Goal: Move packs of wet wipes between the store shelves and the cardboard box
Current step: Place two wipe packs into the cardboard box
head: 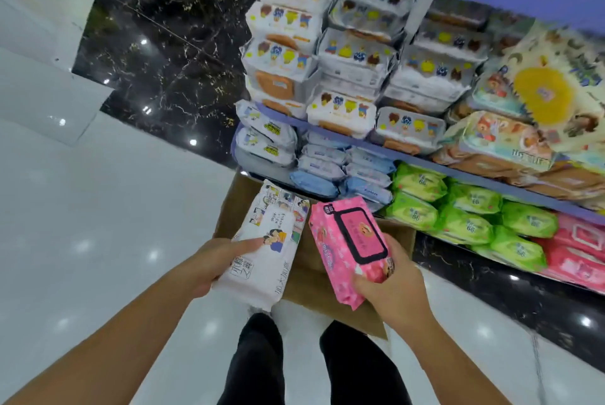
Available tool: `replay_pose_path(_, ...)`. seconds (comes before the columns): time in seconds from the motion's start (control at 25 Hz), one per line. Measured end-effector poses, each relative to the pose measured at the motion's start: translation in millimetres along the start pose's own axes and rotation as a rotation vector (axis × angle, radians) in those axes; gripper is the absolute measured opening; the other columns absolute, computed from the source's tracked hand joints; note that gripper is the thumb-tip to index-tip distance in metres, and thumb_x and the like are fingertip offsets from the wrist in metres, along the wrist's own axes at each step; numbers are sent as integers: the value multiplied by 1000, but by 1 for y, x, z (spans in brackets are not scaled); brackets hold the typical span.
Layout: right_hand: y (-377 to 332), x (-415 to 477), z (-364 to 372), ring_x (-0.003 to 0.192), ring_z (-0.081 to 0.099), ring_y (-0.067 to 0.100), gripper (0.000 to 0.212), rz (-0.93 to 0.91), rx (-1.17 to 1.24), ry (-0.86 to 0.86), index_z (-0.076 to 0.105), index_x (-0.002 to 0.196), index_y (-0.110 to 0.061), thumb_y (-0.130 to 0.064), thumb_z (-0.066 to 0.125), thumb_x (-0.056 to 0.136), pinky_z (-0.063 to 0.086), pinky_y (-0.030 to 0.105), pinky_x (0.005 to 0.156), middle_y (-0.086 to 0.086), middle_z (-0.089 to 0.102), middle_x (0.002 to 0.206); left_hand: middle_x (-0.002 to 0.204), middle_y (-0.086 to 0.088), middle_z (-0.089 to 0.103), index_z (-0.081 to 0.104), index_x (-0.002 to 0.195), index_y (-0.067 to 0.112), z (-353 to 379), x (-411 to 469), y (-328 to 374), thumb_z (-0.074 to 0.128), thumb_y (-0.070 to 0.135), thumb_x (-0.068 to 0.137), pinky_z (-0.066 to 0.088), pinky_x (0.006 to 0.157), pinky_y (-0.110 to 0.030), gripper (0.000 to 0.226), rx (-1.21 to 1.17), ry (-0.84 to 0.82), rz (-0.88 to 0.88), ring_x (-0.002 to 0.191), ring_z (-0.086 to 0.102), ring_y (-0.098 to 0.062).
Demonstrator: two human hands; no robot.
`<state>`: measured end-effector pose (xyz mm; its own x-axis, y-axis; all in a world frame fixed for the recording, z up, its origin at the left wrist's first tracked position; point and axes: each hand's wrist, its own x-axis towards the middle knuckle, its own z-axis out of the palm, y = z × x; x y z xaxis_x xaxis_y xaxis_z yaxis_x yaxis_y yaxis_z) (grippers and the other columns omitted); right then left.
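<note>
Two packs of wet wipes are held side by side above the cardboard box (311,277), one in each hand.

The white pack (268,250), printed with cartoon panels and black characters, is gripped at its near end by the left hand (212,265). The thumb is laid along the top face; the other fingers are hidden beneath.

The pink pack (347,250), marked by a black-framed flip lid on its face, is grasped at its near end by the right hand (393,290). The thumb is pressed on the front near the lower corner, and fingertips are curled round the right edge.

Both packs are tilted with their far ends toward the shelves. They are kept close together but apart; a narrow gap is seen between them.

The box is set on the floor at the foot of the shelving, flaps open. Its inside is largely covered by the two packs, so the contents cannot be made out.

The shelving is edged in purple trim (425,160).
- Middle shelf: cartoon-figure packs (353,51) are stacked in several columns, with larger pastel packs (510,142) stacked to their right.
- Lowest shelf, left to right: pale blue packs (327,172), green packs (468,218) and shelved pink packs (579,260) are ranged in rows.

The floor is laid in glossy white tile (98,208), with a black marbled strip (170,54) along the shelf base. Legs in black trousers (258,362) are seen below the hands.
</note>
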<state>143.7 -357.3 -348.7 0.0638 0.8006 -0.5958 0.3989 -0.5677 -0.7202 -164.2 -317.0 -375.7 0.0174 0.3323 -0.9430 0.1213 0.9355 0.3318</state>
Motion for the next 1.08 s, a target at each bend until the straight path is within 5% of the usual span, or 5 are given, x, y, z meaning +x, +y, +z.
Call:
replay_pose_path(0.24, 89, 73, 87, 100, 63, -1, 67, 186, -24, -46, 50, 130, -36, -29, 83, 73, 49, 16, 80, -17, 67, 112, 109, -8, 78, 72, 119, 20, -17, 138, -34, 89, 48, 69, 55, 97, -55, 59, 33, -62, -124, 100, 75, -31)
replay_pose_path(0.36, 140, 138, 122, 100, 65, 4, 67, 272, 10, 14, 51, 131, -34, -30, 82, 71, 55, 27, 84, -15, 67, 111, 102, -6, 80, 72, 118, 17, -21, 219, -39, 87, 45, 74, 59, 90, -47, 53, 102, -47, -123, 93, 77, -27)
replay_pose_path(0.64, 256, 275, 211, 88, 64, 7, 57, 374, 69, 135, 50, 118, -34, -31, 81, 70, 52, 26, 75, -15, 64, 98, 97, -9, 80, 67, 115, 12, -26, 416, -74, 95, 51, 59, 62, 86, -45, 73, 123, 78, -156, 86, 78, -27)
replay_pose_path(0.88, 322, 347, 286, 83, 57, 13, 59, 402, 101, 249, 50, 124, -26, -30, 83, 75, 45, 26, 75, -17, 55, 87, 101, -10, 79, 70, 111, 11, -26, 518, -111, 88, 37, 76, 61, 73, -35, 48, -17, 155, -136, 87, 77, -25)
replay_pose_path(1.08, 361, 387, 333, 94, 67, 11, 64, 321, 194, 246, 49, 124, -34, -23, 85, 72, 53, 33, 85, -14, 67, 103, 97, -5, 79, 73, 108, 14, -39, 572, -131, 80, 45, 84, 60, 87, -40, 40, 113, 115, -85, 92, 76, -23)
